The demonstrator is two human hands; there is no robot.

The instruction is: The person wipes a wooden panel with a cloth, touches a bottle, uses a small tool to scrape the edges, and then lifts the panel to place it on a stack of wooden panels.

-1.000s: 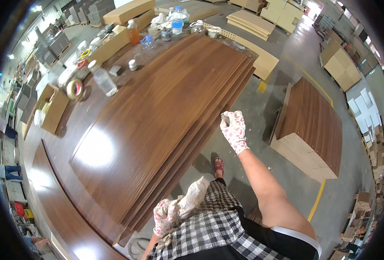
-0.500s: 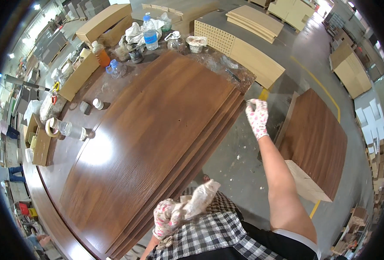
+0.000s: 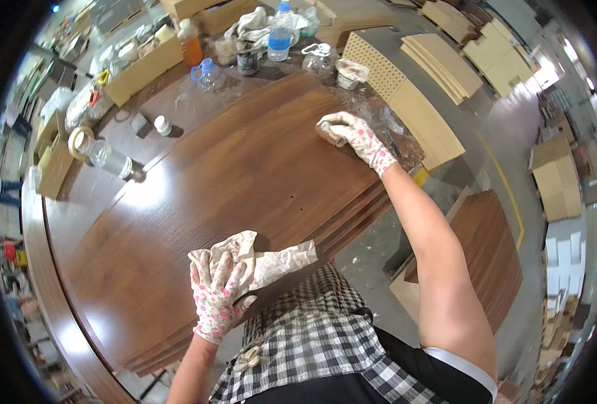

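Observation:
A dark brown wood-grain panel tops a stack of similar panels on the table in front of me. My left hand, in a white glove with pink dots, lies on a crumpled off-white rag near the panel's close edge. Its fingers are spread over the cloth and hold it against the panel, while part of the rag trails to the right. At the far right end, my gloved right hand is closed, fingertips down on the surface. A small tan piece shows under them; its kind is unclear.
Bottles, including a blue-capped water bottle, and a white tub stand beyond the panel. A small white bottle and a clear bottle are at left. Another brown panel stack rests low at right, beside cardboard boxes.
My left hand has brought the rag from in front of my apron onto the panel. My right hand has moved left, from beyond the panel's edge onto its top. The view has shifted.

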